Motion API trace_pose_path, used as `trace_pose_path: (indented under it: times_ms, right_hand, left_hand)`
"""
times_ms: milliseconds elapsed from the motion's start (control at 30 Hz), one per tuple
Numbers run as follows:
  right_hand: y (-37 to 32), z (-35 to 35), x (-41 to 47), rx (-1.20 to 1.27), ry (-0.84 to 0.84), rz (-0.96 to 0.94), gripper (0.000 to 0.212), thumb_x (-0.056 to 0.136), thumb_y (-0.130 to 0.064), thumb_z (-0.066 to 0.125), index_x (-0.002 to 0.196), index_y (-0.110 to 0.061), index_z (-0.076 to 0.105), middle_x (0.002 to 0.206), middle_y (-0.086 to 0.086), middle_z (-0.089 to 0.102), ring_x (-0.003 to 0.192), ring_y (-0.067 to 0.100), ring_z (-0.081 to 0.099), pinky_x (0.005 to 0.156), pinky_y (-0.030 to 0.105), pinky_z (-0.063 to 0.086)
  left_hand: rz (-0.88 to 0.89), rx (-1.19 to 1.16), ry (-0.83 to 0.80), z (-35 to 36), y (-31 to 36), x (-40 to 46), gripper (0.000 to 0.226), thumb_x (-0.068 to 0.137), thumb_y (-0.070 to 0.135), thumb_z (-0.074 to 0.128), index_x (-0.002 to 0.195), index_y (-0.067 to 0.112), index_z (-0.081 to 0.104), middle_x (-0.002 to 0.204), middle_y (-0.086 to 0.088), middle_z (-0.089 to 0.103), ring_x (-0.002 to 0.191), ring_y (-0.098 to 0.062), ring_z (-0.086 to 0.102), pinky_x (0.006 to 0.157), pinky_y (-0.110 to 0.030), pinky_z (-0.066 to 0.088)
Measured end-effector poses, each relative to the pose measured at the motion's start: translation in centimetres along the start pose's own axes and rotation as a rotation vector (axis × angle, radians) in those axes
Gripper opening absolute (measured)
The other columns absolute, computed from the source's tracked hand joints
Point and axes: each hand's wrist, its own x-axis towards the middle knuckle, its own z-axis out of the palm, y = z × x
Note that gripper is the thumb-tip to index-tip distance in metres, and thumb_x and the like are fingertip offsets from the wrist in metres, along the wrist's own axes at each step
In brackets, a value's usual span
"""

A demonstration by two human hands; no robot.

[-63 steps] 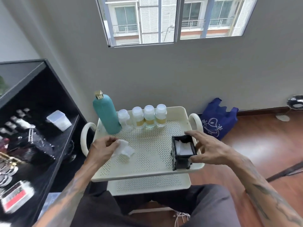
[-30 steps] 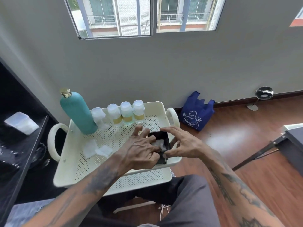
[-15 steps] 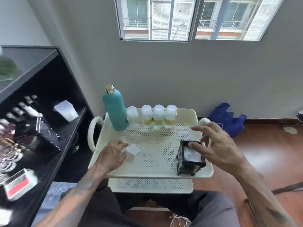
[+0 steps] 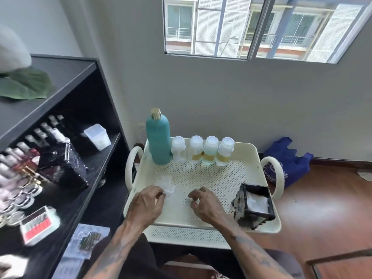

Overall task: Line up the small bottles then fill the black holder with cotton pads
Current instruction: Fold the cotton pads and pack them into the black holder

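Note:
Several small clear bottles [image 4: 210, 151] with white caps stand in a row along the back of the cream perforated tray [image 4: 252, 158], right of a tall teal bottle [image 4: 159, 137]. The black holder [image 4: 241, 200] sits at the tray's front right corner with white cotton pads [image 4: 257, 202] inside. Two loose cotton pads [image 4: 164, 183] lie at the tray's front left. My left hand [image 4: 147, 204] pinches the near edge of one of them. My right hand [image 4: 207, 204] hovers over the tray's middle, left of the holder, with its fingers curled and apart.
A black shelf unit [image 4: 80, 81] stands on the left, holding cosmetics, a dark case [image 4: 62, 168] and a white container [image 4: 97, 135]. A blue bag [image 4: 289, 158] lies on the wooden floor to the right. The tray has looped handles [image 4: 278, 178] on both sides.
My right hand has left the black holder and moved left to the tray's middle. My left hand stays at the loose pads. The view has shifted slightly.

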Motion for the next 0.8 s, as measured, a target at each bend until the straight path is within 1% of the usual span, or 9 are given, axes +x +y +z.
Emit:
trace_pose_path:
  times_ms: [133, 200, 300, 400, 467, 567, 667, 733, 800]
  right_hand:
    - [-1.0, 0.5, 2.0, 0.002, 0.056, -0.059, 0.031, 0.096, -0.027, 0.055, 0.126, -0.026, 0.059, 0.123, -0.002, 0.055, 0.100, 0.014, 0.056, 0.090, 0.028, 0.048]
    - [-2.1, 0.6, 3.3, -0.015, 0.075, -0.130, 0.030, 0.096, -0.029, 0.055, 0.126, -0.026, 0.058, 0.124, -0.001, 0.053, 0.102, 0.015, 0.056, 0.092, 0.030, 0.049]
    - [-4.0, 1.0, 5.1, -0.069, 0.087, -0.248, 0.030, 0.096, -0.029, 0.056, 0.126, -0.025, 0.058, 0.123, 0.002, 0.052, 0.101, 0.018, 0.056, 0.088, 0.033, 0.052]
    - [-4.8, 2.1, 6.3, -0.112, 0.082, -0.262, 0.028, 0.096, -0.032, 0.056, 0.123, -0.024, 0.060, 0.123, 0.003, 0.051, 0.096, 0.016, 0.054, 0.082, 0.029, 0.051]
    - [-4.6, 3.0, 6.4, -0.122, 0.107, -0.240, 0.023, 0.097, -0.034, 0.054, 0.115, -0.023, 0.063, 0.120, 0.003, 0.052, 0.091, 0.016, 0.055, 0.077, 0.026, 0.050]
    - [-3.8, 3.5, 6.0, -0.108, 0.153, -0.201, 0.018, 0.099, -0.032, 0.052, 0.106, -0.021, 0.064, 0.114, 0.004, 0.053, 0.087, 0.017, 0.057, 0.075, 0.029, 0.055]
    - [-3.2, 2.6, 4.6, 0.090, 0.176, -0.073, 0.016, 0.095, -0.037, 0.057, 0.102, -0.026, 0.066, 0.110, -0.003, 0.050, 0.091, 0.014, 0.056, 0.081, 0.029, 0.052]
    - [-3.0, 1.3, 2.7, 0.364, 0.217, 0.028, 0.007, 0.090, -0.039, 0.064, 0.092, -0.033, 0.067, 0.104, -0.008, 0.053, 0.091, 0.014, 0.059, 0.083, 0.033, 0.055]
    - [-3.3, -0.8, -0.4, 0.658, 0.251, 0.102, 0.006, 0.087, -0.038, 0.069, 0.088, -0.032, 0.068, 0.101, -0.005, 0.061, 0.086, 0.015, 0.064, 0.072, 0.032, 0.058]
  left_hand:
    - [-0.116, -0.064, 0.074, 0.0, -0.1, -1.7, 0.011, 0.095, 0.027, 0.054, 0.099, 0.024, 0.064, 0.089, 0.013, 0.064, 0.072, -0.009, 0.063, 0.059, -0.025, 0.050]
    - [-0.156, -0.096, 0.173, 0.1, 0.4, -1.6, 0.007, 0.092, 0.025, 0.057, 0.096, 0.024, 0.064, 0.084, 0.013, 0.064, 0.069, -0.009, 0.061, 0.055, -0.024, 0.048]
    - [-0.224, -0.105, 0.278, 0.0, 1.4, -1.5, 0.003, 0.089, 0.022, 0.059, 0.088, 0.024, 0.062, 0.075, 0.012, 0.063, 0.062, -0.011, 0.057, 0.049, -0.022, 0.038]
    - [-0.259, -0.112, 0.298, -0.1, 1.4, -1.7, 0.003, 0.089, 0.023, 0.058, 0.088, 0.024, 0.060, 0.075, 0.009, 0.064, 0.063, -0.015, 0.058, 0.050, -0.025, 0.042]
    - [-0.274, -0.101, 0.287, 0.0, 1.3, -1.7, 0.004, 0.090, 0.024, 0.057, 0.090, 0.024, 0.060, 0.080, 0.006, 0.067, 0.064, -0.016, 0.059, 0.051, -0.025, 0.041]
    - [-0.281, -0.079, 0.277, 0.1, 1.3, -1.5, 0.005, 0.091, 0.026, 0.056, 0.090, 0.024, 0.060, 0.086, 0.004, 0.070, 0.066, -0.016, 0.059, 0.052, -0.025, 0.041]
    - [-0.278, -0.066, 0.264, 0.1, 1.4, -1.5, 0.006, 0.091, 0.028, 0.056, 0.090, 0.025, 0.061, 0.088, 0.007, 0.068, 0.068, -0.013, 0.059, 0.052, -0.024, 0.040]
    - [-0.263, -0.048, 0.257, 0.1, 1.3, -1.5, 0.006, 0.091, 0.027, 0.057, 0.090, 0.024, 0.062, 0.091, 0.009, 0.066, 0.067, -0.012, 0.058, 0.051, -0.023, 0.038]
    - [-0.251, -0.027, 0.243, 0.2, 1.3, -1.5, 0.006, 0.090, 0.026, 0.058, 0.091, 0.023, 0.063, 0.092, 0.009, 0.066, 0.067, -0.013, 0.059, 0.053, -0.024, 0.041]
